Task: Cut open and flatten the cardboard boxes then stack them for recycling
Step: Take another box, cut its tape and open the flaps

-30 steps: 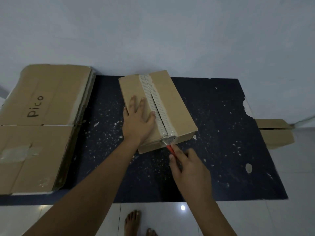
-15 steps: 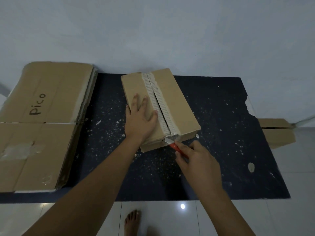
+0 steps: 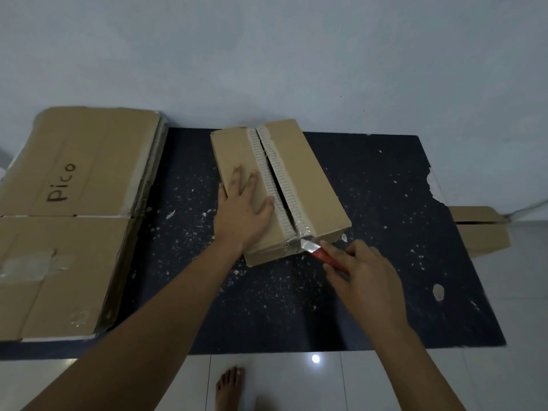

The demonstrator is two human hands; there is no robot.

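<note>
One box [image 3: 299, 185] mid-mat [image 3: 385, 307], top seam slit along its length, tape still bridging the near end. Left hand [image 3: 241, 216] flat on the box's left flap, fingers straight and spread, pressing. Right hand [image 3: 366, 280] curled round a red-handled knife [image 3: 318, 252] (blade tip touching the box's near edge, at the seam). Left of the box, off the mat's edge: flattened stack [image 3: 74, 221], "Pico" written on top. Right of the box, beyond the mat: cardboard scrap [image 3: 480, 232].

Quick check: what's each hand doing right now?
Left hand: open, pressing flat on the cardboard box.
Right hand: closed, holding the red-handled knife.
</note>
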